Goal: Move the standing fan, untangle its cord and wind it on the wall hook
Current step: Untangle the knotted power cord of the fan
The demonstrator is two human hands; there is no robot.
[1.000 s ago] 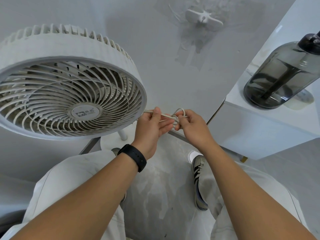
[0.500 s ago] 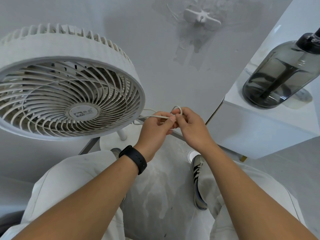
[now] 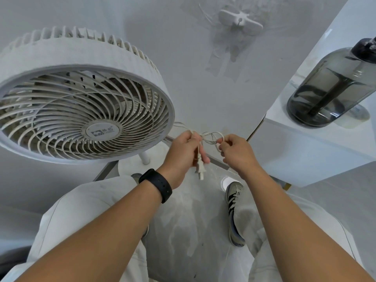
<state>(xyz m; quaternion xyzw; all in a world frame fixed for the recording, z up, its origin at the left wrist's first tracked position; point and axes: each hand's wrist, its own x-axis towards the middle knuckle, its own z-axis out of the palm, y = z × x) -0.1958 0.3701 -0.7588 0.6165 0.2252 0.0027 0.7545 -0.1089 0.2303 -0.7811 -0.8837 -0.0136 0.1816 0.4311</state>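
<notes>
Seeing thin white cord [image 3: 210,137] looped in a tangle between both hands, just right of the fan [image 3: 81,110]. Left hand [image 3: 186,153] grips the cord, flat two-prong plug [image 3: 199,165] dangling below it. Right hand [image 3: 237,152] pinches a loop. Fan's round, spiral ribbed grille, dusty. White hook [image 3: 240,22] up on the scuffed wall. Smoky translucent bottle [image 3: 333,86] on white cabinet [image 3: 305,151], right.

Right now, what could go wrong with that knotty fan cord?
The left hand and right hand pull loops of the cord apart, which might tighten the tangle. The plug dangles loose and could swing. The cord leads behind the fan, so a hard tug might tip it.
</notes>
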